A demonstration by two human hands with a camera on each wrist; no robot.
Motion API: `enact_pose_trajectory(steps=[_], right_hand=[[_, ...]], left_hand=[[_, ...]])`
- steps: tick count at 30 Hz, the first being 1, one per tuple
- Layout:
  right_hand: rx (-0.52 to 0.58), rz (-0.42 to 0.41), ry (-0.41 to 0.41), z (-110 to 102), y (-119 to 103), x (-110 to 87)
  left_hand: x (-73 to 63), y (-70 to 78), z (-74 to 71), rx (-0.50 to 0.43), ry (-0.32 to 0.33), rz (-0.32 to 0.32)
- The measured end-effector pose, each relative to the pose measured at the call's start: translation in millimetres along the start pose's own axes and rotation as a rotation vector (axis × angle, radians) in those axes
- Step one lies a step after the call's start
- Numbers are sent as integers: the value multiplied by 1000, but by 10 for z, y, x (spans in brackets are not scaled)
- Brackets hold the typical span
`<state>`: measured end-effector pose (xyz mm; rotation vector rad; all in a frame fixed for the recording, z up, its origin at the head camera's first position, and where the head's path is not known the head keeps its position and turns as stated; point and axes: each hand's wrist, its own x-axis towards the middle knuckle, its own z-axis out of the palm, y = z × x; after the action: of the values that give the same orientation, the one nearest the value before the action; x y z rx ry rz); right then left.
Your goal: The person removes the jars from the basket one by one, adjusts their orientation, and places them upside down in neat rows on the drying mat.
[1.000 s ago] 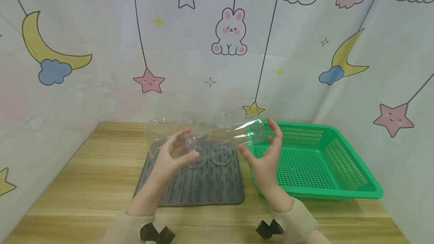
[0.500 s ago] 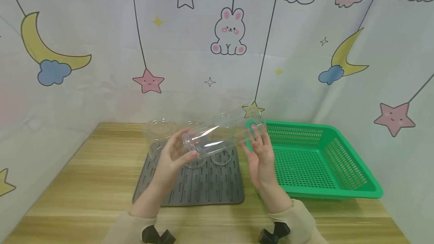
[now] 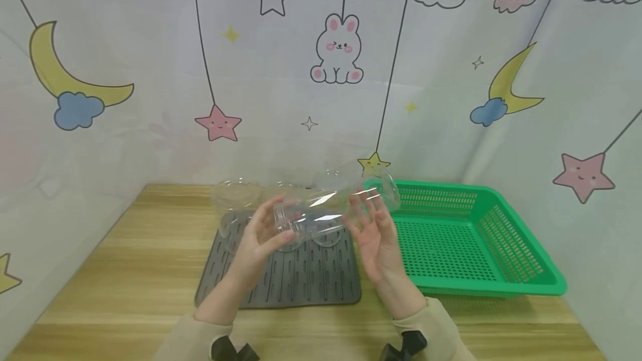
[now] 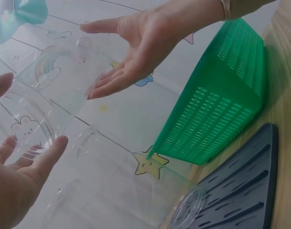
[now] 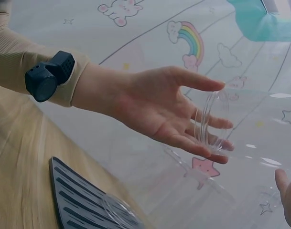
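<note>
A clear plastic jar [image 3: 326, 210] is held up sideways over the grey mat, its threaded mouth toward the left and its base toward the right. My left hand [image 3: 256, 238] grips it round the mouth, thumb in front and fingers behind, as the left wrist view shows on the jar's rim [image 4: 28, 119]. My right hand [image 3: 378, 238] is at the base end, palm toward the jar, with nearly straight fingers showing through the clear wall. Behind, several more clear jars [image 3: 236, 196] stand on the mat; in the left wrist view, one has its rim [image 4: 188, 207] down.
The grey ridged drying mat [image 3: 281, 283] lies on the wooden table [image 3: 115, 261]. To its right stands a green perforated basket [image 3: 501, 288]. A white cloth with cartoon prints [image 3: 281, 71] hangs behind the table.
My right hand has let go of the base end and turned its palm toward the jar, fingers straightening. The jar's tilt has shifted slightly; my left hand keeps its grip at the mouth.
</note>
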<state>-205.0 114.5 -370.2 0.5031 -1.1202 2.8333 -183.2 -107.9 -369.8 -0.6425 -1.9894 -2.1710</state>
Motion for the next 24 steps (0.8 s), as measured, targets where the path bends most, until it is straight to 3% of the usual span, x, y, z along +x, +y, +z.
enact_pose_trajectory(steps=[15, 24], right_hand=[[-7, -12, 2, 49, 5, 1], [10, -51, -48, 55, 35, 0]], left_hand=[[-44, -97, -61, -62, -71, 43], [-73, -94, -137, 16, 11, -42]])
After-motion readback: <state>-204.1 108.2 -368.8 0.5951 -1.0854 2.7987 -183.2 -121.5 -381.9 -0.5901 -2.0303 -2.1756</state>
